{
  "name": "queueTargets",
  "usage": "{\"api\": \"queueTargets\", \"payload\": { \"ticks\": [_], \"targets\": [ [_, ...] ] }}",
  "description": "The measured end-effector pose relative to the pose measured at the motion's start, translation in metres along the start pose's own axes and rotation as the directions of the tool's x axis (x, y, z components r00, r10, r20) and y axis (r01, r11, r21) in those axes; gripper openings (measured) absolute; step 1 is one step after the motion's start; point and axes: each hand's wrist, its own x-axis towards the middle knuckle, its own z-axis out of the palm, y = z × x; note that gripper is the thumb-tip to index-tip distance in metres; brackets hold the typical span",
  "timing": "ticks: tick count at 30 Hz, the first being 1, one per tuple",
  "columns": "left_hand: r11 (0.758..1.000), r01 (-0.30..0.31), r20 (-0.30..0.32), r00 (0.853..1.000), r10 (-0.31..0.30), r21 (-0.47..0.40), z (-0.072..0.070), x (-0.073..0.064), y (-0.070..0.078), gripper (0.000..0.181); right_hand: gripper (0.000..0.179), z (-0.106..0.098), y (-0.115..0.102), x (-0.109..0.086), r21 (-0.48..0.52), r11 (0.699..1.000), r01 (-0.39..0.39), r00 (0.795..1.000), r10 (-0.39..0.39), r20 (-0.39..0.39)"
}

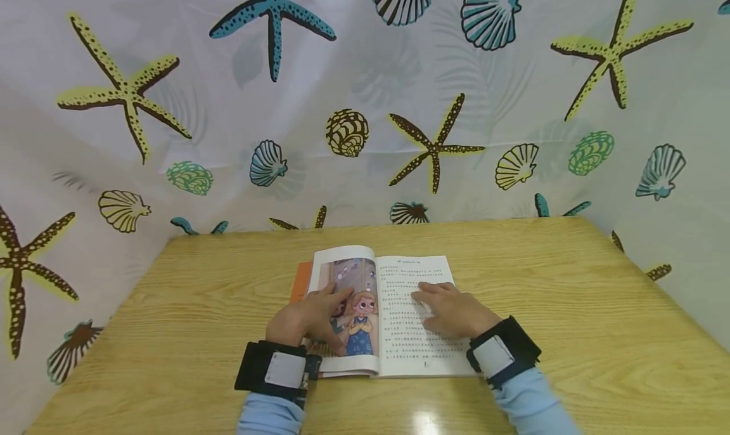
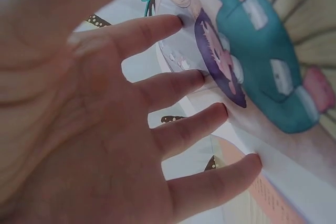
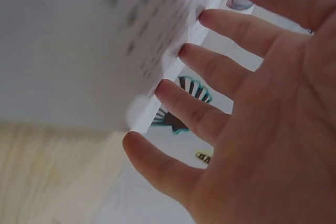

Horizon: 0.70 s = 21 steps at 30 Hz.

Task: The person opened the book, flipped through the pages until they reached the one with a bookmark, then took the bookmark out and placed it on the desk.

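Note:
An open book [image 1: 399, 359] lies on the table, with a coloured picture of cartoon figures on its left page [image 1: 360, 305] and lines of printed text on its right page [image 1: 399, 321]. My left hand [image 1: 308, 318] rests on the picture page, its spread fingertips touching the paper in the left wrist view. On the text page lies my right hand [image 1: 456, 311]; the right wrist view has its fingers [image 3: 210, 69] straight and apart, fingertips at the page's edge. An orange cover flap [image 1: 300, 283] sticks out beyond the left page.
The wooden table [image 1: 199, 308] extends around the book on all sides. Behind and beside it hangs a white cloth [image 1: 319, 92] printed with starfish and shells. Each wrist wears a black strap [image 1: 262, 365] with a white plate, above light blue sleeves [image 1: 536, 400].

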Motion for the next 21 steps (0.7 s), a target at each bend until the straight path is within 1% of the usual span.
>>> {"api": "queueTargets", "payload": {
  "ticks": [5, 9, 12, 21],
  "targets": [
    [1.000, 0.001, 0.000, 1.000, -0.001, -0.009, -0.001, 0.001, -0.001, 0.106, 0.053, -0.004, 0.020, 0.000, 0.034, 0.998, -0.043, 0.999, 0.044, -0.004],
    [1.000, -0.007, 0.007, 1.000, 0.008, -0.002, -0.001, 0.002, -0.001, 0.106, 0.053, -0.006, 0.032, -0.002, 0.071, 0.997, -0.037, 0.999, 0.038, -0.014],
    [1.000, -0.013, 0.013, 1.000, 0.013, 0.003, -0.002, 0.002, -0.001, 0.107, 0.053, -0.006, 0.035, -0.002, 0.077, 0.997, -0.014, 1.000, 0.016, -0.020],
    [1.000, -0.019, 0.015, 1.000, 0.019, 0.012, -0.001, 0.002, -0.002, 0.107, 0.052, -0.005, 0.033, -0.002, 0.065, 0.998, -0.001, 0.999, 0.004, -0.036]
  ]
}}
